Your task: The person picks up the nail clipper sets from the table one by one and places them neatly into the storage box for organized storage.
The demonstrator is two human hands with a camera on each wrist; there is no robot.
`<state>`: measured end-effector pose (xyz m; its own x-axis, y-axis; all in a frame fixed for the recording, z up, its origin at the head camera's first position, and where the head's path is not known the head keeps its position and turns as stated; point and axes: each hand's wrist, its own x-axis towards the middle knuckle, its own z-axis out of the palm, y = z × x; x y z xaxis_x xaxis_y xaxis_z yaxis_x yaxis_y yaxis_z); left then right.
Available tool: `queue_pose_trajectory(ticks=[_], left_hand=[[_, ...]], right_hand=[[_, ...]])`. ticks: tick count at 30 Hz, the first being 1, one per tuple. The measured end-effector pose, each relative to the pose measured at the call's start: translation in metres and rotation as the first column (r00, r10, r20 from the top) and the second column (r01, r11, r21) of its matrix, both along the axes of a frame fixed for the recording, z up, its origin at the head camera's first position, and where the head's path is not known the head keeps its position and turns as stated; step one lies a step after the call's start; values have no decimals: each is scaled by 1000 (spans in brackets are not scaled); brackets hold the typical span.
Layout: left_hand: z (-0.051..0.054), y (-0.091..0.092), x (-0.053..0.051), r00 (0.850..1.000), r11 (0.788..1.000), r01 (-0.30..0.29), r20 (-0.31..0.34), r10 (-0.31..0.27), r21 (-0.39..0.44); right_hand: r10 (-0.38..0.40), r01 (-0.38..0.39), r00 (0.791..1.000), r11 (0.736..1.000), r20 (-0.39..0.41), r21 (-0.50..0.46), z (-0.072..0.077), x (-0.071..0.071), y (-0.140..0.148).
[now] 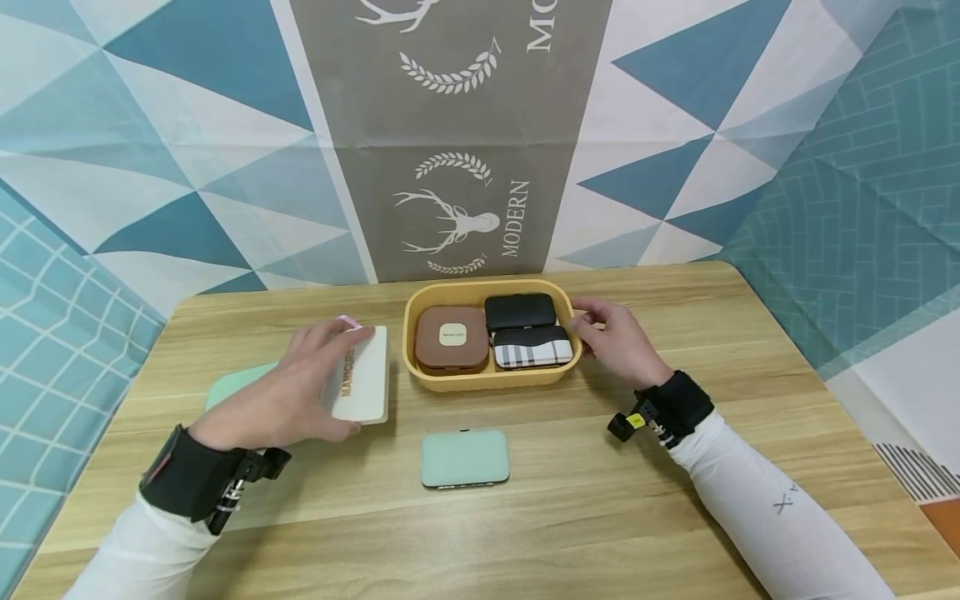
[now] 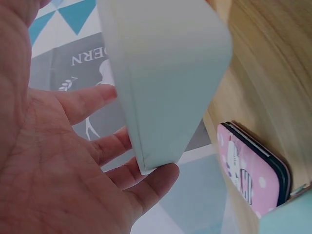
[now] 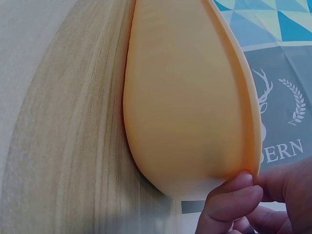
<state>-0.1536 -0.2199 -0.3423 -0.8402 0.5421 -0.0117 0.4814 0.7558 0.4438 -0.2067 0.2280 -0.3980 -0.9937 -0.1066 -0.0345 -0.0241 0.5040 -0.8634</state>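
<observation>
My left hand (image 1: 296, 392) grips a white manicure case (image 1: 372, 375) by its edges, holding it tilted above the table left of the yellow basket. In the left wrist view the fingers wrap the sides of the white case (image 2: 165, 97). My right hand (image 1: 618, 337) pinches the right end of the yellow basket (image 1: 450, 382), thumb and finger at the rim in the right wrist view. Inside the basket lie a brown square case (image 1: 453, 354), a black case (image 1: 521, 311) and a plaid-and-black case (image 1: 532, 350).
A mint green case (image 1: 465, 458) lies in front of the basket. Another mint case (image 1: 236, 385) is partly hidden behind the left hand. Near it lies a pink polka-dot case (image 2: 253, 175), mostly hidden in the head view. A patterned cloth (image 1: 450, 125) rises behind the wooden table.
</observation>
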Motion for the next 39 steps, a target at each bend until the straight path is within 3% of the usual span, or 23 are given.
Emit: queue_pose_trajectory(ticks=[24,39], left_hand=[[16,23,-21,999,999,36,-41,-36,-2],[16,46,-42,998,999,45,-42,-47,-31]], right_hand=[[6,-6,1000,1000,8,7,-1,0,-3],[-10,10,1000,1000,19,5,0,1,-1]])
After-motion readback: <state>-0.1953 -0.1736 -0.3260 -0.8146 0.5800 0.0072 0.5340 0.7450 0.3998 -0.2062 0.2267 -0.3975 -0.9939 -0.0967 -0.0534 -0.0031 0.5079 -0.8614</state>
